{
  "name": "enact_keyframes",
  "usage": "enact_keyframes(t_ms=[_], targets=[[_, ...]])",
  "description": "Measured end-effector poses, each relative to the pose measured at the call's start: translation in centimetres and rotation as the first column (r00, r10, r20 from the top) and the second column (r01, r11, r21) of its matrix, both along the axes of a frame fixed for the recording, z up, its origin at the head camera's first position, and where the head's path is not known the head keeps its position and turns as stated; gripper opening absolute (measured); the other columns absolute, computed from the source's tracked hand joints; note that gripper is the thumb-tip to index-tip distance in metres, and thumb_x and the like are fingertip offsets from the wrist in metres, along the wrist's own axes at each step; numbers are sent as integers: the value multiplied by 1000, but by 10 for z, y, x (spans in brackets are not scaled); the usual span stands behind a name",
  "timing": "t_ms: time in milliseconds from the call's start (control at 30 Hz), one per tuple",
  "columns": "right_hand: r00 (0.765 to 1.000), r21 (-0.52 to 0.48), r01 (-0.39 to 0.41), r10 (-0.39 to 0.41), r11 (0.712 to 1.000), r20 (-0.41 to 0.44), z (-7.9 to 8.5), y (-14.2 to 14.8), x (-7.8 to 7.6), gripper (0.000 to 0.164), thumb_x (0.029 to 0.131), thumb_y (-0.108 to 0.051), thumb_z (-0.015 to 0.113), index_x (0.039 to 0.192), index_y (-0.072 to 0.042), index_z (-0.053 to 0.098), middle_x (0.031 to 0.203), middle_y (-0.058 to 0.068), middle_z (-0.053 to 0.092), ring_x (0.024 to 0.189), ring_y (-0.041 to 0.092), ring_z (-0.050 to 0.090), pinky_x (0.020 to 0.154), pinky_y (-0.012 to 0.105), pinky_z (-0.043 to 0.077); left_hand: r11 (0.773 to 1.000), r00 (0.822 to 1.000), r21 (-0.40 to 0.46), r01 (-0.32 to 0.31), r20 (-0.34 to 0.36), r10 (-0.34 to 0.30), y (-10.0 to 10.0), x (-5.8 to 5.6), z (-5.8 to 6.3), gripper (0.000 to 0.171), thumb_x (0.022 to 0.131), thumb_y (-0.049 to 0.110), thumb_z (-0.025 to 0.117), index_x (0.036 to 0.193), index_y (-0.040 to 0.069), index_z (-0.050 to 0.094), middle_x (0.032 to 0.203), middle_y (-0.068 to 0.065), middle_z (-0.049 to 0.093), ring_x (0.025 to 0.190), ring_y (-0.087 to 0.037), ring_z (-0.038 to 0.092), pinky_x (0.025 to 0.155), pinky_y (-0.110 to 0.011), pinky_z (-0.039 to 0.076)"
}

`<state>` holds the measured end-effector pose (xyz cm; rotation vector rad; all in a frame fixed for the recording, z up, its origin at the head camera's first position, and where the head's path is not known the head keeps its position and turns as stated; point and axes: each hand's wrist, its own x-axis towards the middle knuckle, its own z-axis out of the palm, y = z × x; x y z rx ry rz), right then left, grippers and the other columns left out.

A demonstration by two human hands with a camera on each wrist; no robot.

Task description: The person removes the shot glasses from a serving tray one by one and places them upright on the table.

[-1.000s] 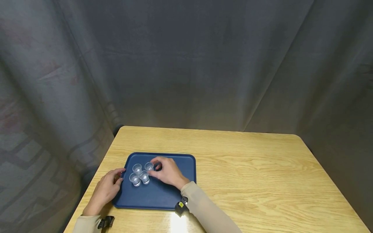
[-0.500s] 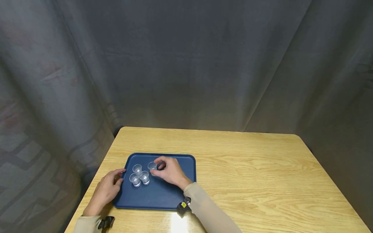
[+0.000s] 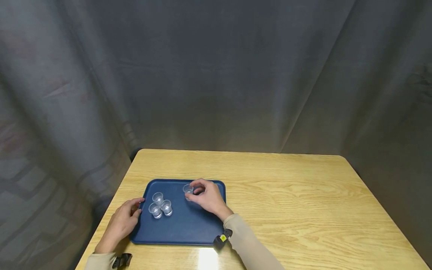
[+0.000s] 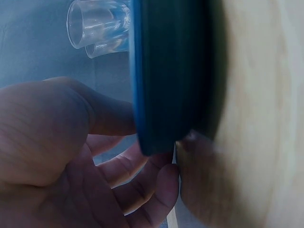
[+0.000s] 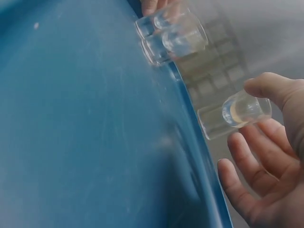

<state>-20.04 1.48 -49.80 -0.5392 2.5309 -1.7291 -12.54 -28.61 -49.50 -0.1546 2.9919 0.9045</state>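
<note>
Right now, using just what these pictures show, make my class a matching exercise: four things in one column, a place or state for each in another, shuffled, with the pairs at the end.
Column 1
1. Tray
2. Left hand
3. Right hand
4. Curtain

Column 2
A. Holds a glass
B. Hangs behind the table
C. Touches the tray's left edge
D. Blue, lying on the table

Pairs: 1-D, 2-C, 3-A, 4-B
</note>
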Motion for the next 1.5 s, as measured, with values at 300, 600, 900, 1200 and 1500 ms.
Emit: enact_keyframes(t_ms=[300, 600, 900, 1200, 1500], targets=[[998, -62, 59, -60, 996, -10, -2, 15, -2, 31, 87, -23, 88, 115, -15, 78, 102, 5, 78, 90, 19, 72, 72, 23, 54, 1000, 1000, -6, -1, 1, 1, 0, 0, 0, 41, 102, 4, 61, 142, -1, 63, 123, -25, 69, 103, -35, 66, 90, -57, 51], [991, -123, 126, -130, 984, -22, -3, 33, -6, 30, 88, -20, 87, 115, -12, 78, 110, 8, 78, 95, 25, 72, 76, 21, 56, 1000, 1000, -19, 9, -16, -9, 2, 2, 1, 41, 101, 3, 62, 141, -2, 63, 127, -30, 67, 107, -40, 67, 91, -61, 51], [985, -143, 172, -173, 975, 4, -3, 56, -8, 31, 88, -19, 88, 116, -10, 77, 108, 8, 78, 98, 28, 72, 77, 20, 55, 1000, 1000, -6, 7, 15, -6, 2, 1, 3, 42, 103, 5, 60, 144, -2, 61, 131, -30, 65, 114, -44, 65, 95, -63, 49], [970, -181, 243, -237, 953, 52, -11, 92, -10, 31, 88, -13, 88, 117, -8, 77, 111, 12, 79, 97, 21, 75, 84, 21, 58, 1000, 1000, 4, -4, 30, 4, 2, 0, 1, 42, 103, 5, 59, 145, -2, 60, 135, -32, 63, 120, -47, 63, 100, -66, 48], [944, -90, 329, -325, 940, 58, -17, 130, -10, 33, 90, -19, 86, 120, -9, 77, 117, 9, 79, 99, 16, 74, 83, 23, 58, 1000, 999, 13, -12, 34, 12, 2, 0, 3, 42, 103, 5, 59, 145, -2, 61, 135, -32, 63, 120, -47, 63, 100, -66, 48]])
